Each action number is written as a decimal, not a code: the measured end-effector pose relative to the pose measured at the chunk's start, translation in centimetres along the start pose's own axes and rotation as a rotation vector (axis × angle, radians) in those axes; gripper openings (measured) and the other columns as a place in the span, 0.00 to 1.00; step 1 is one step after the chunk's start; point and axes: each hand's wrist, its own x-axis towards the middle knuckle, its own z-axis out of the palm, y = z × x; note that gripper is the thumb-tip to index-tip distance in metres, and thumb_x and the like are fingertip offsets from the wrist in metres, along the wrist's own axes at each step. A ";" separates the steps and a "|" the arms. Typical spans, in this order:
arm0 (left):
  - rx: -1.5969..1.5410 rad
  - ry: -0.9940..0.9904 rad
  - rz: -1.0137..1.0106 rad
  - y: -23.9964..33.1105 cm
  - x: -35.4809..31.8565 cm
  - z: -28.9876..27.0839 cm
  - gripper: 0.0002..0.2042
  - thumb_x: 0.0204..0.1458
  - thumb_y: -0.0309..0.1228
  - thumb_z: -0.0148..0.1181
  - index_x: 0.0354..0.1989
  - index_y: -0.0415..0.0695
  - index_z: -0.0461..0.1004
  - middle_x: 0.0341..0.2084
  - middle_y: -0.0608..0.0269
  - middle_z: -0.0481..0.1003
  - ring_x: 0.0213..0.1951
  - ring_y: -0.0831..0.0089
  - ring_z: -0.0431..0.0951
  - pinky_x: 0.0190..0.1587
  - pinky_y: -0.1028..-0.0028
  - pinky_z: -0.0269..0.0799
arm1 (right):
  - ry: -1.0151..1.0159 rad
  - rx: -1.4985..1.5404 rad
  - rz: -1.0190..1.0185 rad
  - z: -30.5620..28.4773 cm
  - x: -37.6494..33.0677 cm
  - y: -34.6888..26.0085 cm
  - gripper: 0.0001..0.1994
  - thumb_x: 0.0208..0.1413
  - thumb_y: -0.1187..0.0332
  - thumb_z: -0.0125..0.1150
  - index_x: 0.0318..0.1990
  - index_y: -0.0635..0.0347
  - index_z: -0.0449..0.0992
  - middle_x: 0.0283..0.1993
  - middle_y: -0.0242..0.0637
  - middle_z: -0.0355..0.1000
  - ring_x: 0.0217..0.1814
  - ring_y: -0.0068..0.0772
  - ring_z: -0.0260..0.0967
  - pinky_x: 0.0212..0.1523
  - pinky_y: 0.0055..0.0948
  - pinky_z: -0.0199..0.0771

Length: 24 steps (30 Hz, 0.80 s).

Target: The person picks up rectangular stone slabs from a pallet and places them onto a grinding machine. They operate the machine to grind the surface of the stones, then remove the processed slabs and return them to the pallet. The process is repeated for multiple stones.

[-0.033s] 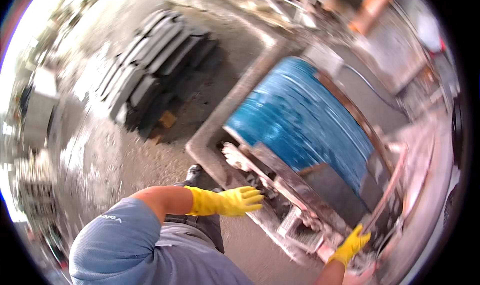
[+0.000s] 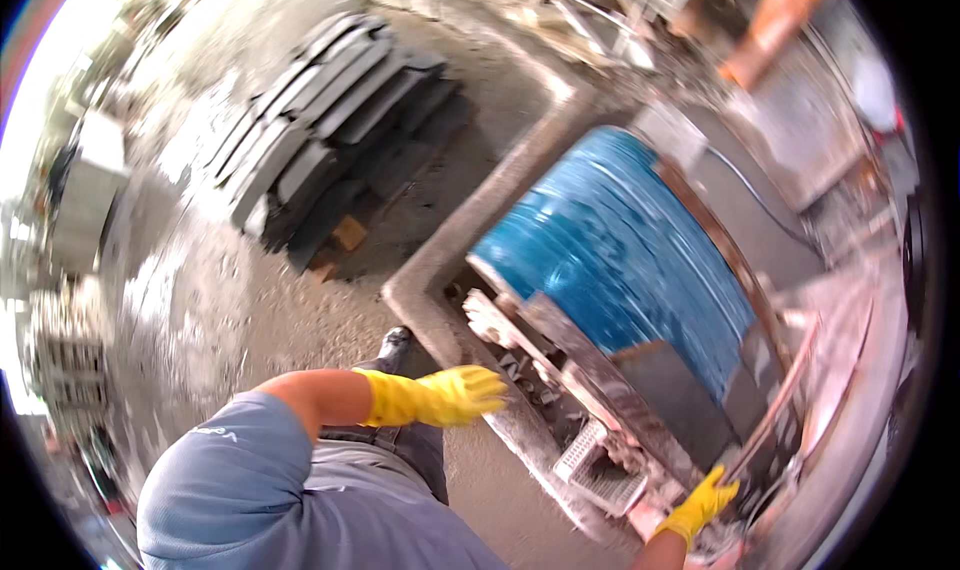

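Wears yellow gloves on both hands. Stretches the left hand (image 2: 455,396) out across the front of the body, empty, fingers straight, close together and pointing right, slightly blurred. Bends the left arm at the elbow, forearm nearly level, with a short grey-blue sleeve (image 2: 225,485) to the left of that hand. Holds the left hand over or just beside a concrete rim (image 2: 432,325); cannot tell which.

Reaches the right hand (image 2: 703,505) well out to the right of the left one and lower, wrist down, fingers partly spread and pointing up and right. Has it at the lower end of a pink pole (image 2: 785,388), slanting away up and right; cannot tell whether gripping or only near it.

Has a perforated metal tray (image 2: 582,448) between both hands, nearer the right, and a brown beam (image 2: 610,390) ahead of it. Has a dark slab (image 2: 670,390) above the right hand, beside a blue drum (image 2: 610,250) farther off. Has stacked grey slabs (image 2: 320,110) well apart from the left hand, up and left.
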 end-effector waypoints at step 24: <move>-0.301 -0.117 -1.761 -42.9 -43.6 -0.6 0.41 0.45 0.52 0.75 0.64 0.38 0.71 0.49 0.45 0.81 0.54 0.49 0.81 0.57 0.58 0.78 | -0.268 -0.382 -0.311 4.0 -19.9 -71.6 0.43 0.64 0.31 0.54 0.76 0.52 0.63 0.77 0.53 0.61 0.75 0.63 0.62 0.72 0.54 0.65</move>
